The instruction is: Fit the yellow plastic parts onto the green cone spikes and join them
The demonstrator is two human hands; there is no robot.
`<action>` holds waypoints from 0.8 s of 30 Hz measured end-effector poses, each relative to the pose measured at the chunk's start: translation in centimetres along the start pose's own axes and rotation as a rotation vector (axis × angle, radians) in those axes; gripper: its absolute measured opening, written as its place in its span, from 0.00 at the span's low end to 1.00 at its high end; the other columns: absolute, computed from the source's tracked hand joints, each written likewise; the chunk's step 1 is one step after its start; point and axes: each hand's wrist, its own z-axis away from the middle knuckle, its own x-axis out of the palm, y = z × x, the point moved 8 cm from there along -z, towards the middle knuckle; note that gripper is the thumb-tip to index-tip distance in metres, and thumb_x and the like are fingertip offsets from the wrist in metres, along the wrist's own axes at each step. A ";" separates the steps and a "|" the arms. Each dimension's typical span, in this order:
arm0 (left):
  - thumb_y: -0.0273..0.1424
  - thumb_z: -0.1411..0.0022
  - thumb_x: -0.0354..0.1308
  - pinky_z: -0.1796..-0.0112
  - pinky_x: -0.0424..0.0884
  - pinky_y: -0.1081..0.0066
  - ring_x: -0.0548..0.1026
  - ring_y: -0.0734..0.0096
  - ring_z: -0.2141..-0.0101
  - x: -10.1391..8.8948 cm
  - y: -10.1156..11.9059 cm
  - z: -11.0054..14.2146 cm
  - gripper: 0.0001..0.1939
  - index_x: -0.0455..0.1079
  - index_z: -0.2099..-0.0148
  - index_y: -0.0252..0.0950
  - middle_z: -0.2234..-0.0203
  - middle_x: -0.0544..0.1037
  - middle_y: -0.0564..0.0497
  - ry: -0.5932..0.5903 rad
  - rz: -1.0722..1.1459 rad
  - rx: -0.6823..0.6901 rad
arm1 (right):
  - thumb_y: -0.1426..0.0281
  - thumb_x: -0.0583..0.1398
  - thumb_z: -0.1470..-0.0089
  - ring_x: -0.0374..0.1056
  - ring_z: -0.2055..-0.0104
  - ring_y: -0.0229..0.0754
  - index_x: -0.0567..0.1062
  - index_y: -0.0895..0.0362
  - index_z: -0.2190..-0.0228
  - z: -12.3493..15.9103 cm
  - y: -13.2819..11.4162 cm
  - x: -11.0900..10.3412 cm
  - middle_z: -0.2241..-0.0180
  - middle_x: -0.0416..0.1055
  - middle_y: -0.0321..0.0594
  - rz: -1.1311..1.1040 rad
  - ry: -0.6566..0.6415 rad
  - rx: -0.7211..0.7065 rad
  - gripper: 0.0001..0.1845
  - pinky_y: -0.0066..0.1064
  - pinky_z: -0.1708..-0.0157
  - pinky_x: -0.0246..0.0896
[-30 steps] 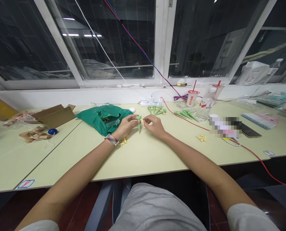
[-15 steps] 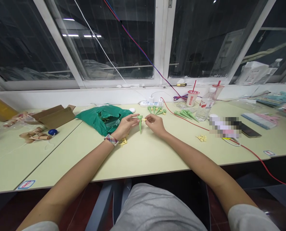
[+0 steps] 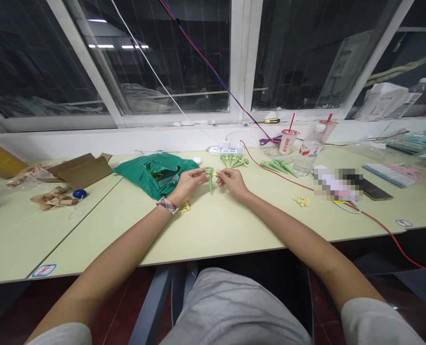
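Between my hands a green plastic spike (image 3: 210, 181) stands point down, its wider cap at the top. The fingers of my left hand (image 3: 188, 186) are closed on its upper part. My right hand (image 3: 233, 182) pinches a small yellow plastic piece (image 3: 215, 175) against the spike's side, mostly covered by the fingertips. Beside my left wrist lies a pile of yellow pieces (image 3: 185, 208), partly hidden. Another yellow pile (image 3: 301, 201) is on the table to the right. Several green spikes with yellow pieces (image 3: 233, 161) lie behind my hands, and more green spikes (image 3: 279, 166) lie farther right.
A torn green bag (image 3: 137, 175) sits left of my hands, near an open cardboard box (image 3: 82, 171) and wooden toys (image 3: 55, 198). At the right are a water bottle (image 3: 308, 153), a paper cup (image 3: 288, 142) and a phone (image 3: 376, 189). A red cable (image 3: 385, 233) crosses the table.
The view has shifted slightly. My right fingers have shifted a little around the yellow piece at the spike's side; my left hand keeps its hold on the spike.
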 end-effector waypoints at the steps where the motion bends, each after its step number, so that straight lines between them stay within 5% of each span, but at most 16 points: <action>1: 0.36 0.61 0.83 0.45 0.76 0.54 0.83 0.57 0.57 -0.1 0.0 0.0 0.28 0.83 0.56 0.32 0.59 0.86 0.41 0.011 -0.005 0.003 | 0.44 0.68 0.48 0.69 0.77 0.36 0.77 0.57 0.74 0.1 0.0 0.1 0.77 0.75 0.37 0.009 0.005 0.001 0.28 0.28 0.75 0.68; 11: 0.35 0.62 0.83 0.46 0.77 0.54 0.83 0.55 0.58 0.4 0.7 -0.3 0.27 0.84 0.58 0.33 0.63 0.86 0.43 -0.007 -0.117 0.083 | 0.39 0.66 0.48 0.52 0.85 0.30 0.69 0.55 0.81 -0.5 1.8 0.7 0.86 0.58 0.29 -0.055 0.030 0.225 0.33 0.25 0.85 0.48; 19: 0.31 0.61 0.83 0.44 0.75 0.57 0.82 0.66 0.61 0.1 0.3 -0.3 0.26 0.81 0.59 0.32 0.66 0.84 0.48 0.031 0.079 0.015 | 0.50 0.72 0.54 0.70 0.76 0.34 0.76 0.56 0.74 -0.6 0.0 0.2 0.75 0.76 0.35 -0.023 0.002 0.047 0.23 0.26 0.76 0.68; 24: 0.31 0.59 0.82 0.45 0.76 0.57 0.82 0.64 0.61 0.3 0.3 -0.3 0.24 0.81 0.59 0.32 0.66 0.84 0.47 -0.008 0.072 0.024 | 0.58 0.78 0.65 0.76 0.73 0.40 0.77 0.57 0.70 -0.4 -0.3 0.1 0.74 0.78 0.36 -0.172 0.066 0.120 0.24 0.32 0.72 0.77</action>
